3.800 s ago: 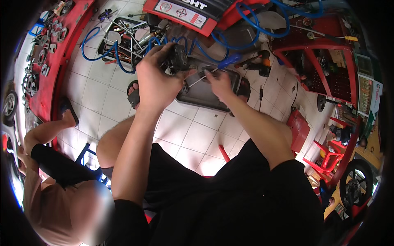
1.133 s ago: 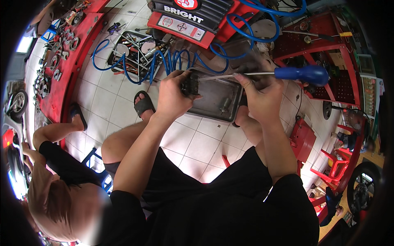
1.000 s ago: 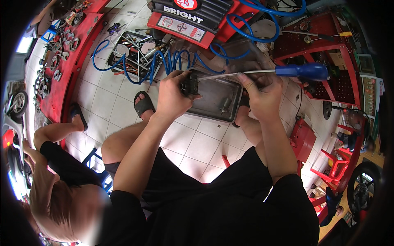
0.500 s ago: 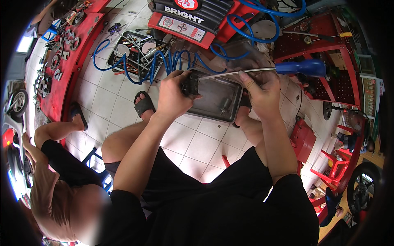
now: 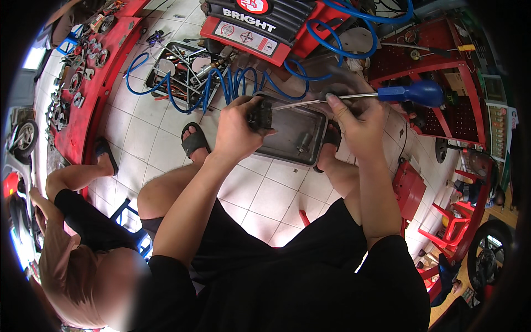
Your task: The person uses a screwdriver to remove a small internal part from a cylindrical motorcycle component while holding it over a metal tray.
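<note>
My left hand (image 5: pixel 238 127) is closed around a dark metal part (image 5: pixel 260 116), holding it above the left side of a grey tray (image 5: pixel 290 157). In my right hand (image 5: pixel 362 122) is a long screwdriver (image 5: pixel 409 94) with a blue handle; thumb and fingers pinch its steel shaft. The handle points right, and the tip meets or lies very near the part's right side; contact cannot be made out. A small cylindrical metal piece (image 5: pixel 303 141) lies in the tray below. My fingers partly hide the dark part.
Behind the tray stands a red and black machine (image 5: pixel 249 41). A coiled blue hose (image 5: pixel 204 91) crosses a bin of tools (image 5: pixel 182 69). Red workbenches (image 5: pixel 83 133) with loose parts flank both sides. A person (image 5: pixel 72 265) sits close at my left. Red stools (image 5: pixel 451 221) stand right.
My right hand and the screwdriver have shifted slightly right. My left hand has moved a little right with the dark part still in it.
</note>
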`<state>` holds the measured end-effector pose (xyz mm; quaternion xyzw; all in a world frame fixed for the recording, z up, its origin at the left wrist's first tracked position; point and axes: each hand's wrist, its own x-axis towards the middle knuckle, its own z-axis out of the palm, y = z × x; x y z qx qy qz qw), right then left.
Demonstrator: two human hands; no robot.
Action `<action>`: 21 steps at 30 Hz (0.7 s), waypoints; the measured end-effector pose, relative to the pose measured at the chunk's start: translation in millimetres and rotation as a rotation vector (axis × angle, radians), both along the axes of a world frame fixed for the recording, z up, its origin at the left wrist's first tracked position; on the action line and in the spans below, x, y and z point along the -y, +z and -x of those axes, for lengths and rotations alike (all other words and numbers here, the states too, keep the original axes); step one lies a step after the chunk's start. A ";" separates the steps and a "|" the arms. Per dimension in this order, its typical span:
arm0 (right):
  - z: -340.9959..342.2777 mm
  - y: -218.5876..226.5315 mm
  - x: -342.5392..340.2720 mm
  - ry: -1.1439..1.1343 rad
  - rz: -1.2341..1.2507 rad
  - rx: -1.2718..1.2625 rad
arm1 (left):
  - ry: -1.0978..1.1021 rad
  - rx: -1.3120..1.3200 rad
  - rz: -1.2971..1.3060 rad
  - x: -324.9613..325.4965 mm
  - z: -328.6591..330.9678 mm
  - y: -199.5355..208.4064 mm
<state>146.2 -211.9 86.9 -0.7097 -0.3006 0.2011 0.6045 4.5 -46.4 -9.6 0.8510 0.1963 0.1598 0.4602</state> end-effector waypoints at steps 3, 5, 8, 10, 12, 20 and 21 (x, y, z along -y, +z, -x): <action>-3.0 -3.1 4.3 -0.062 -0.055 0.022 | 0.005 0.016 0.031 0.4 -2.2 1.0; -5.7 -5.2 6.7 -0.065 -0.048 0.026 | 0.010 0.021 0.037 -0.7 -1.5 1.5; -4.6 -3.0 5.2 -0.066 -0.043 0.041 | 0.015 0.027 0.043 -2.4 -0.3 2.4; -4.1 -0.7 4.8 -0.063 -0.046 0.051 | 0.016 0.028 0.045 -2.5 -0.1 2.7; -5.7 -0.1 7.0 -0.062 -0.053 0.040 | 0.015 0.038 0.031 -2.2 -0.3 2.9; -14.4 -36.6 0.3 -0.115 -0.045 0.016 | 0.137 -0.021 -0.033 -19.4 3.3 -2.5; -16.5 -49.8 -1.6 -0.135 -0.007 0.036 | 0.163 -0.004 -0.053 -21.4 2.9 -2.2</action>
